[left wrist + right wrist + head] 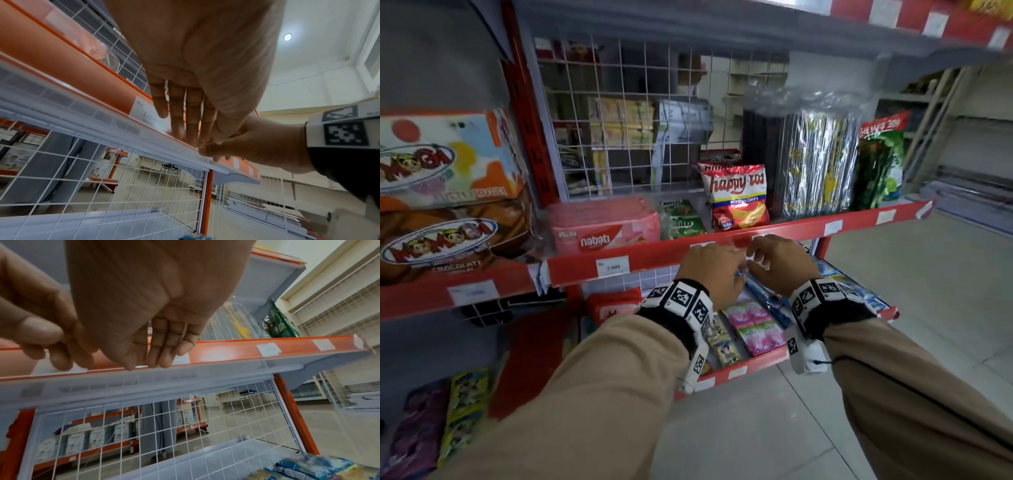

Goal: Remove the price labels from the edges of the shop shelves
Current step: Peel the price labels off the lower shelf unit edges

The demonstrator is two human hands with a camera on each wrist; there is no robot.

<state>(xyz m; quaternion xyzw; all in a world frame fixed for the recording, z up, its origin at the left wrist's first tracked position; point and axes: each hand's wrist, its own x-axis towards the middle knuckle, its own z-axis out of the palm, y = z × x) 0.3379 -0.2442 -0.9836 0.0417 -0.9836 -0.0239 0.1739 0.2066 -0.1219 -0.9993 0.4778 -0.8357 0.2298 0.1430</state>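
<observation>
Hands meet at the red shelf edge (784, 230), centre frame. Left hand (709, 270) lays nearly straight fingers (176, 110) over a price label (144, 112); right hand (779, 262) rests loosely curled fingers (164, 345) beside another label (182, 359), gripping nothing visible.

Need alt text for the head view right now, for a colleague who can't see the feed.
Both hands, left hand and right hand, meet at the red front edge of the middle shelf, fingers curled at a white paper price label. Snack packs stand above; more white labels remain along the edge.
</observation>
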